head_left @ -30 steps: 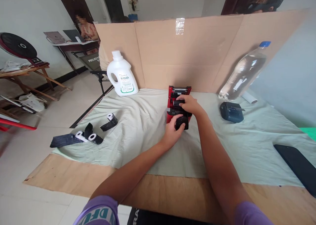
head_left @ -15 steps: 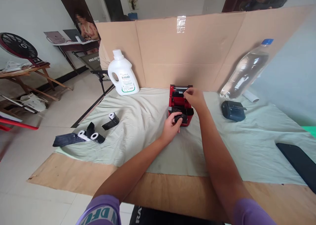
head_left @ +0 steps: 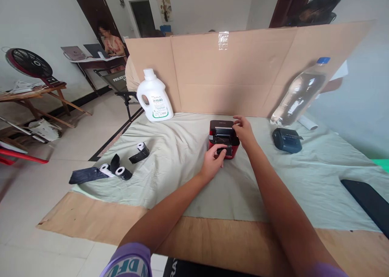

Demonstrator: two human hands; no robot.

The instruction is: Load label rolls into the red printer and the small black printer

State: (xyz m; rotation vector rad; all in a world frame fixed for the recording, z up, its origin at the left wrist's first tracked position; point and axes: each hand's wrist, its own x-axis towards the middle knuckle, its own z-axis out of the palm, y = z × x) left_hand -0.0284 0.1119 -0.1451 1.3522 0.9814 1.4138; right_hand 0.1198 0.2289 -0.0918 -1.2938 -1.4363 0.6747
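A small red and black printer (head_left: 230, 141) stands on the cloth in front of me. Its black lid (head_left: 223, 124) is tilted partly down, with a gap at the front. Black paper strip (head_left: 224, 150) comes out at the printer's front, and my left hand (head_left: 213, 161) pinches it between thumb and fingers. At the lid's right edge, my right hand (head_left: 243, 132) grips with bent fingers. The inside of the printer is mostly hidden by the lid.
Several paper rolls (head_left: 121, 172) lie on the left. A white detergent bottle (head_left: 155, 96) and a water bottle (head_left: 300, 94) stand against the cardboard screen (head_left: 200, 66). On the right are a dark blue device (head_left: 287, 140) and a phone (head_left: 366, 200). A person sits far left.
The printer lid has swung down from its open position, with my right hand moving on it. My left hand stays at the front with the paper strip. The view has tilted slightly upward.
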